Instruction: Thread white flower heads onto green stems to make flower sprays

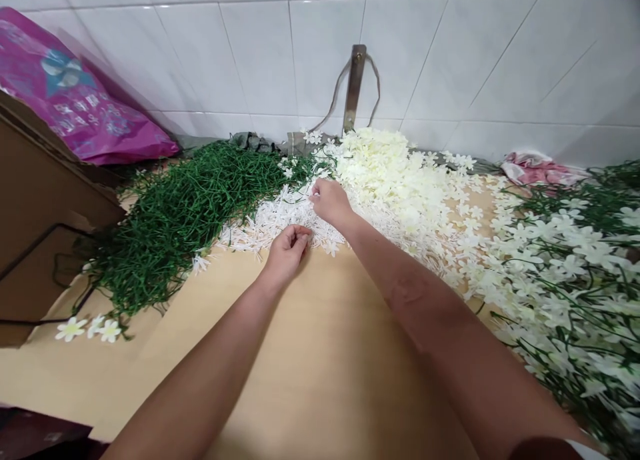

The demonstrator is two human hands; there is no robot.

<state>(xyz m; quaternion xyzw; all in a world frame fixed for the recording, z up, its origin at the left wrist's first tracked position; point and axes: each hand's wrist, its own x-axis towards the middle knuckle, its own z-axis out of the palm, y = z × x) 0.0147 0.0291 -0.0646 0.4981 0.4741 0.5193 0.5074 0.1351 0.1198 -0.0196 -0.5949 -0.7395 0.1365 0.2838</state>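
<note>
My left hand (287, 252) is closed in a pinch at the front edge of a heap of thin white flower pieces (260, 228); whatever its fingertips hold is too small to make out. Just beyond it, my right hand (330, 201) is over the same heap, fingers curled together with the tips partly hidden. A pile of green plastic stems (200, 200) lies to the left of both hands. Behind and right of my right hand rises a mound of pale cream flower petals (385, 167).
Assembled white flowers on green stems (565, 280) cover the right side of the tan table (310, 373). At left stand a cardboard box (45, 213) and a pink plastic bag (80, 100). A metal bracket (355, 87) is against the tiled wall; a red-and-white cloth (543, 170) lies near it.
</note>
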